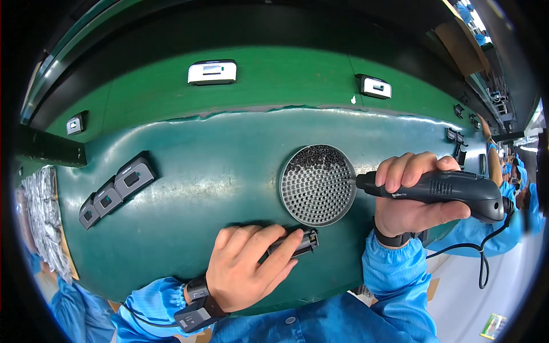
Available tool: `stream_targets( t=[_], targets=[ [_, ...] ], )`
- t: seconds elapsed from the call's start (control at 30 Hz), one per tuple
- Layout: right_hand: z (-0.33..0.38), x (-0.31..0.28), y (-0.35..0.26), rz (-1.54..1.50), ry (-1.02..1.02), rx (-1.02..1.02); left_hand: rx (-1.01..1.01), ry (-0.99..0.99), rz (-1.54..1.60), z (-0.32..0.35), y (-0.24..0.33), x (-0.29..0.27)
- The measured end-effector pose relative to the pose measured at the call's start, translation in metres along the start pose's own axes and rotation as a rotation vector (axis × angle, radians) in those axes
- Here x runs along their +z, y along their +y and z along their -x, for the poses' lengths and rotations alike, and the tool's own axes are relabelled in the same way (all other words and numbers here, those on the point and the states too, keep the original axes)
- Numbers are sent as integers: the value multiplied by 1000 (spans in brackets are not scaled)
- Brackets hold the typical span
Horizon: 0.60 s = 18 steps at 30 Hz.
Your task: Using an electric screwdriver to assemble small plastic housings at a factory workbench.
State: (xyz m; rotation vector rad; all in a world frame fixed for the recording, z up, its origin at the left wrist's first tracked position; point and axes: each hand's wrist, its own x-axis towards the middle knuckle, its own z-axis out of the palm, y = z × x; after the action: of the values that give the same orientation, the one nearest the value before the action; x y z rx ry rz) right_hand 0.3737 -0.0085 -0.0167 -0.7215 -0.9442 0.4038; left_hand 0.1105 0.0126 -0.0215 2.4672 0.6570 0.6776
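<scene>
My left hand (249, 266) lies palm-down on a small dark rectangular part (300, 241), pinning it to the green bench mat (217, 188) near the front edge. My right hand (413, 197) grips a black corded electric screwdriver (452, 188), held level, with its tip pointing left at the rim of a round perforated tray (318, 184) filled with small screws. The tray sits just beyond the dark part, between my two hands.
Three grey-black housings (117, 191) lie in a row at the left of the mat. A silvery stack (43, 220) stands at the far left edge. White-fronted devices (212, 72) ride the green belt behind. Other workers in blue sleeves (514, 188) are at the right.
</scene>
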Motion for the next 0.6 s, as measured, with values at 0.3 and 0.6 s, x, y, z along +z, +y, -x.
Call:
stream_targets(
  t=[0.3,0.6],
  targets=[
    [-1,-2,-1,-3,-4,-13,16,17,-7,1,1,1],
    [16,35,-25,-95,-54,-79,-50,57,66,11,-10,-6]
  ],
)
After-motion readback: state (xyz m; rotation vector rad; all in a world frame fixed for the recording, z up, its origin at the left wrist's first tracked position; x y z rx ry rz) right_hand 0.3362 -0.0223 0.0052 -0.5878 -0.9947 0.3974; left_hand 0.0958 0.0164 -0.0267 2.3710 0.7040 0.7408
